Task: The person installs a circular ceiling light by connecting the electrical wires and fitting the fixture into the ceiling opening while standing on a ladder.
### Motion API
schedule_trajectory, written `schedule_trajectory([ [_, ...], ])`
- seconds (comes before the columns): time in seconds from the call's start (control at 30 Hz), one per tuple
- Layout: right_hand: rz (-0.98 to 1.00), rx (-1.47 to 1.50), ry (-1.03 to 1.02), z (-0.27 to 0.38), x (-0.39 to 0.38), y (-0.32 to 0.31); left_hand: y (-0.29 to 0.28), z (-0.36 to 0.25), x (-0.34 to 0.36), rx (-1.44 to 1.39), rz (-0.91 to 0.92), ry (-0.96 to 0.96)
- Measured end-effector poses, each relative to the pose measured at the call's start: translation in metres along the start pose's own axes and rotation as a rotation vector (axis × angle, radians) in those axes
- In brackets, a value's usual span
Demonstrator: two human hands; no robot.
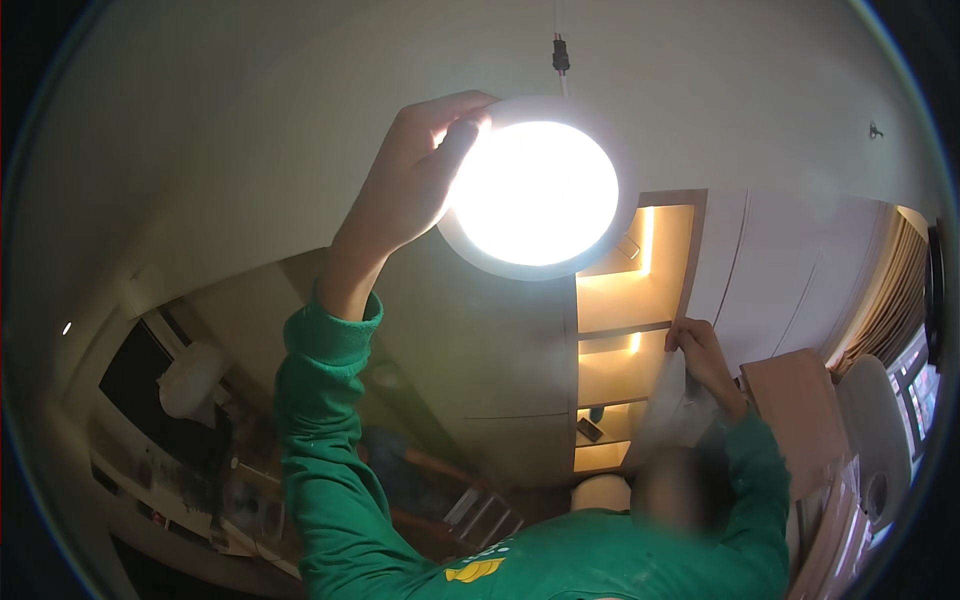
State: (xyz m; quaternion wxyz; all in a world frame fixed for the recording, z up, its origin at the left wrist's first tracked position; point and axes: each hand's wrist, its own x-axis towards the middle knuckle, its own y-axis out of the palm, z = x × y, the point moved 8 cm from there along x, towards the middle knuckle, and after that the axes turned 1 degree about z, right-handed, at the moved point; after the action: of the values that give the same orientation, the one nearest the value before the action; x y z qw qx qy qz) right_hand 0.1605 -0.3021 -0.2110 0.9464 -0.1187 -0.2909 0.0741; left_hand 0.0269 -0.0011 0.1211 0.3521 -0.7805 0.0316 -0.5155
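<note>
A round, flat ceiling light (535, 272), glowing bright white inside a pale rim, is held at its upper left edge by my left hand (415, 165). The thumb lies on the near face and the fingers reach toward the top of the rim. Above the lamp, a thin wire with a small black connector (560, 55) hangs from the ceiling. Lower on the right, my right hand (702, 352) is raised with its fingers curled. In the picture it lies over the side of the lit shelf unit (652, 328). I cannot make out what the right fingers hold, if anything.
The pale ceiling (300, 130) spans the upper view, with a small metal fitting (875, 131) at right. White cabinet doors (770, 270) flank the shelves. Curtains (880, 300) hang by a window at far right. A ladder-like frame (485, 515) stands below.
</note>
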Motion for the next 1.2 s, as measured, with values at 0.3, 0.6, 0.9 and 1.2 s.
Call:
schedule_trajectory([
  [0.3,-0.002,-0.177,-0.152,0.043,-0.012,-0.006,0.003,0.005,0.0,-0.053,-0.021,-0.001],
  [0.6,0.165,-0.172,-0.043,0.088,0.003,0.02,0.008,-0.001,0.006,-0.012,-0.074,-0.036],
  [0.9,-0.185,-0.16,-0.466,0.178,0.001,0.0,0.003,-0.001,0.015,-0.007,-0.104,-0.092],
  [1.2,-0.332,-0.097,-0.611,0.235,0.012,-0.036,0.007,-0.014,0.019,-0.017,-0.094,-0.157],
])
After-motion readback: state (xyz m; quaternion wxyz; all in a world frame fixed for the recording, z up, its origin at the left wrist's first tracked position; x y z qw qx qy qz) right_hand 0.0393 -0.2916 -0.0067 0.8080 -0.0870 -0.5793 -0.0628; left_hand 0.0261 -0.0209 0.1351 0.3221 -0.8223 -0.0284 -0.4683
